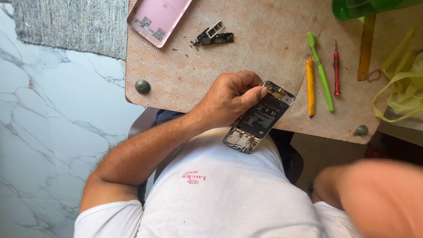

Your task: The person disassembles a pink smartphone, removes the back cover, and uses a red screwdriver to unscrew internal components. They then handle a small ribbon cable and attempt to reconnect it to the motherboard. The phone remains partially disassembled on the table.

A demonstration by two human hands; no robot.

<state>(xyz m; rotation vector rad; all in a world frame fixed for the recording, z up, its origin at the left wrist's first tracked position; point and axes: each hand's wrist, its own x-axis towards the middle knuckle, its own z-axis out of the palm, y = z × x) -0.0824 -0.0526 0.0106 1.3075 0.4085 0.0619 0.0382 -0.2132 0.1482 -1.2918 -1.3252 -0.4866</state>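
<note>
I see the left hand curled around an opened phone, gripping it by its left long edge with the thumb laid across the top near the upper corner; the phone has no back cover, so its black battery and circuit boards face up; it sits tilted, upper end over the near edge of the patterned table, lower end hanging off the table above my white shirt; the phone lies just to the right of the hand, touching the fingers and thumb; the right hand I cannot make out, only a blurred forearm at the lower right, so I cannot tell whether that hand is closed or loose; on the table, well apart from the phone, a pink back cover lies at the far edge; near it a small black bracket with tiny parts; to the right of the phone lie an orange pry tool, a green pry tool and a red screwdriver, side by side; further right a yellow plastic bag; a green container at the top edge; marble floor to the left.
</note>
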